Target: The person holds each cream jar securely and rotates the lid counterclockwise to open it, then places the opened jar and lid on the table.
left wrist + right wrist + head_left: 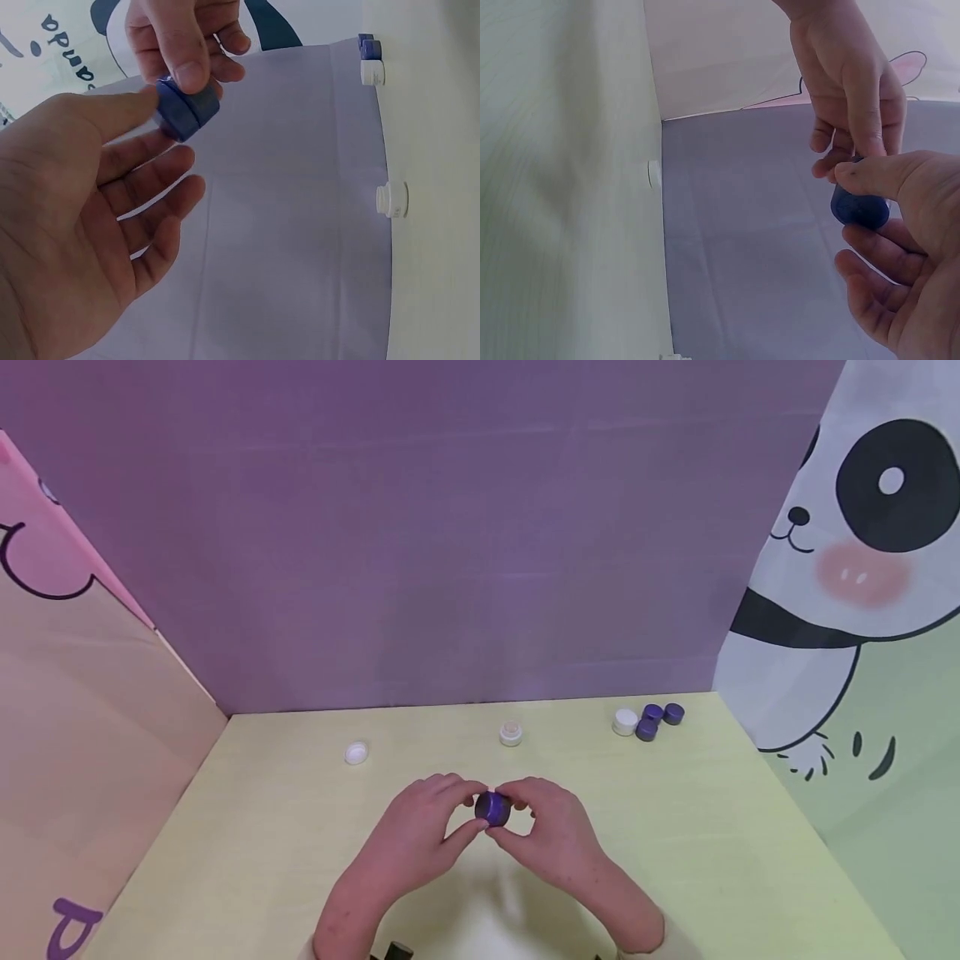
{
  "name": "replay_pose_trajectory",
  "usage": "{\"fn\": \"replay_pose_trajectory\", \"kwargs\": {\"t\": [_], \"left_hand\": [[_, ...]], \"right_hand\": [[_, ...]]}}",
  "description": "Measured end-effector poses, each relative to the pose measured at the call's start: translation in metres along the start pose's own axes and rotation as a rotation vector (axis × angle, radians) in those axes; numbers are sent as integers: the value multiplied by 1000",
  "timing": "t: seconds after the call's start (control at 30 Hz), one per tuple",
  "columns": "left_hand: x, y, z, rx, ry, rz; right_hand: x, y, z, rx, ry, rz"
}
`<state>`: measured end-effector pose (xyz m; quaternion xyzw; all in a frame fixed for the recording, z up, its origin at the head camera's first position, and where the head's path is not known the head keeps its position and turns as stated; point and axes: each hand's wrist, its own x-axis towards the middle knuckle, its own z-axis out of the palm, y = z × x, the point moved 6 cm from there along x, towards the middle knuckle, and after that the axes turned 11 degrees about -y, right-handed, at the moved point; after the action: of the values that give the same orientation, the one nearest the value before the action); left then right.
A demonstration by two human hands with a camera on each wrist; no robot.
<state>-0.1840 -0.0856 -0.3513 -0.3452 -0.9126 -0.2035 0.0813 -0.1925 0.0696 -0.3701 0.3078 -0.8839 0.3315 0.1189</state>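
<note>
Both hands hold one small round purple-blue jar between them, raised above the table and turned on its side. My left hand pinches its left end with thumb and fingertips. At the opposite end, my right hand pinches with thumb and fingers. A seam crosses the jar in the left wrist view; whether its two parts are apart cannot be told. Beyond the hands stands a white jar without a lid, its threaded neck showing. A round white lid lies to its left.
At the back right of the pale yellow table a white jar stands beside several small purple pieces. A purple backdrop rises behind the table. Printed panels flank both sides. Something small and dark shows at the bottom edge.
</note>
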Motion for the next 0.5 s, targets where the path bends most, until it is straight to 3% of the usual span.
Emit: {"fn": "replay_pose_trajectory", "kwargs": {"t": [0.13,0.23,0.37,0.5], "left_hand": [[0,-2,0,72,33,-40],[-1,-3,-1,76,39,-37],[-1,2,-2,11,31,54],[-1,5,-3,2,44,133]], "right_hand": [[0,-2,0,-18,3,-6],[0,-2,-1,-15,2,-11],[1,-2,-1,-2,-3,-6],[-1,-1,1,7,-19,4]]}}
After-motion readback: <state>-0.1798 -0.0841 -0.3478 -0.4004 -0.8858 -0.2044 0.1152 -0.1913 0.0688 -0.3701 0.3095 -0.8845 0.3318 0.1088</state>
